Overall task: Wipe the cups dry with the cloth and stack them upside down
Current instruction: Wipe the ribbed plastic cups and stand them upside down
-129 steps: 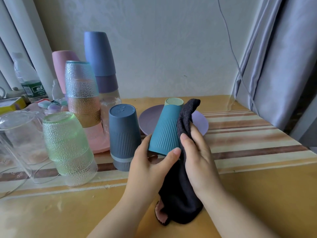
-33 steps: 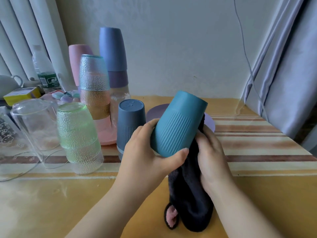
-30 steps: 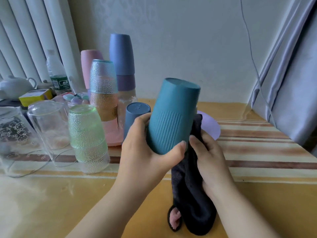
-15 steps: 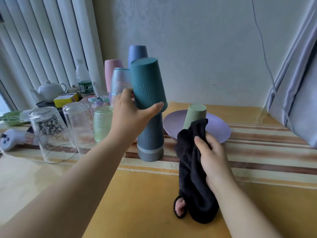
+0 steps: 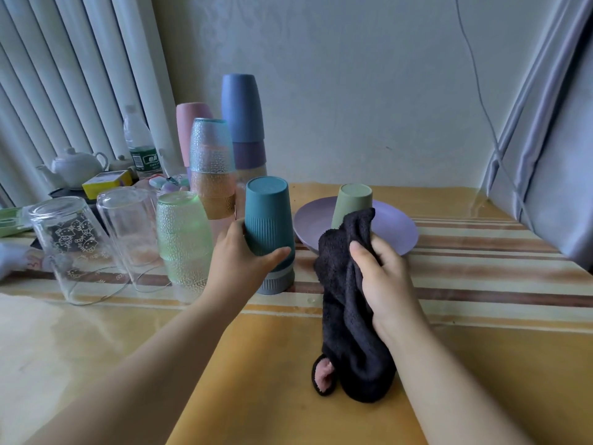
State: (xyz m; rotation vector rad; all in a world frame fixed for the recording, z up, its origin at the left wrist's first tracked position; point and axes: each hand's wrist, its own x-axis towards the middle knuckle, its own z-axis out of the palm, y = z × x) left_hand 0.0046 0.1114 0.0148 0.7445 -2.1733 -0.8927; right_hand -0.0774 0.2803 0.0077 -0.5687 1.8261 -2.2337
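Two hands work near the middle of the table [image 5: 481, 364]. The left hand [image 5: 244, 264] wraps its fingers and thumb round the teal cup [image 5: 268, 216], which sits upside down over the grey-blue cup [image 5: 279, 281]; only the lower band of that cup shows beneath it. The right hand [image 5: 382, 277] grips the black cloth [image 5: 349, 332], fingers curled into its upper folds, while the cloth's lower end rests bunched on the tabletop with a pink patch showing.

Open tabletop lies in front of and to the right of the hands, running across the striped cover toward the grey curtain [image 5: 552, 155] at the right edge. To the left the space is crowded: the green textured glass [image 5: 184, 239] stands inverted just beside the left hand, and two clear glasses [image 5: 96, 245] stand inverted farther left. Behind them rise a stack of textured glasses [image 5: 210, 162], a pink cup [image 5: 189, 130] and a tall stack topped by a blue cup [image 5: 242, 107], all near the wall.

Just behind the cloth sits the purple plate [image 5: 394, 229], holding one pale green cup [image 5: 353, 200] upside down; I cannot tell whether anything else lies on it. At the far left stand a water bottle [image 5: 141, 146], a white teapot [image 5: 77, 165] and a yellow box [image 5: 107, 183].
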